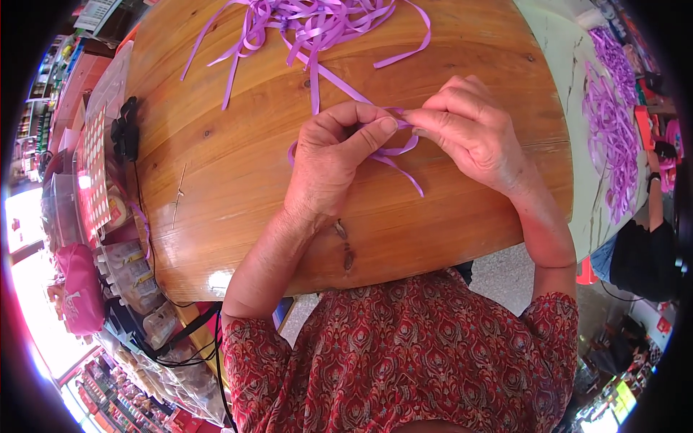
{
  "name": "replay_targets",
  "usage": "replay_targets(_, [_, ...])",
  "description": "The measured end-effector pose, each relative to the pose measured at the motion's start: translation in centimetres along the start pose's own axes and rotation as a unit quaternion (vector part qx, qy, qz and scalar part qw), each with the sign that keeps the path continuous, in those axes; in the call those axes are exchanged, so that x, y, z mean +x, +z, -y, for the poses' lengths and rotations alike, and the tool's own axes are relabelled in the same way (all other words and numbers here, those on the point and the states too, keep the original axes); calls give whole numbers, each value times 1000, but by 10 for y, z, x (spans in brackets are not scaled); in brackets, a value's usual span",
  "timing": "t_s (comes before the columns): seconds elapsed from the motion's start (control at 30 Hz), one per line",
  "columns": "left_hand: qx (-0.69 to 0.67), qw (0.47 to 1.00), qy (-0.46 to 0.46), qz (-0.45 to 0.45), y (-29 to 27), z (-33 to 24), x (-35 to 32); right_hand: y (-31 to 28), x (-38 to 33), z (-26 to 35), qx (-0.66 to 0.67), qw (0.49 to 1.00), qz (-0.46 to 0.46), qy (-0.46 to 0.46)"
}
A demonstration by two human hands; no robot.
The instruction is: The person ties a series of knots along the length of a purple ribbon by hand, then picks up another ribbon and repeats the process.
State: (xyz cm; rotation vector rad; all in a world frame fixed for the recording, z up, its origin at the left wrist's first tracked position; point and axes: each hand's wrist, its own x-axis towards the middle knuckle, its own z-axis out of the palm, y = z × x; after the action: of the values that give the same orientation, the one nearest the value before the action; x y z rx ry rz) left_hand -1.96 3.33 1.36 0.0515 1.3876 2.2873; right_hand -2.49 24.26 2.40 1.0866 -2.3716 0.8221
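Note:
Over the middle of the wooden table, my left hand [345, 141] pinches a thin purple ribbon [397, 151] between thumb and fingers. Just to its right, my right hand [465, 130] grips the same ribbon with its thumb and fingertips. Loose tails of it hang below and between my hands, one curling toward me. Part of the ribbon is hidden behind my left fingers, so I cannot tell whether it is knotted there. A tangled heap of purple ribbons [325, 25] lies at the table's far side, with strands trailing toward my hands.
On the wooden table [238, 173], a thin twig-like piece [177, 196] lies at left, near a black corded object [125, 130]. Plastic boxes and a pink pouch [78, 289] crowd the left edge. More purple ribbons [613, 144] cover a pale table at right, where another person [646, 252] is.

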Motion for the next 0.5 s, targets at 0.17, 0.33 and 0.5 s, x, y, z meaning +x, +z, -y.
replay_targets(0.17, [4, 1000, -11, -10, 0, -1, 0, -2, 2, 5, -22, 999, 25, 2])
replay_targets(0.33, [35, 999, 2, 2, 1, -1, 0, -3, 1, 8, 74, 996, 25, 45])
replay_targets(0.5, [27, 998, 61, 15, 3, 6, 0, 0, 0, 7, 522, 807, 85, 263])
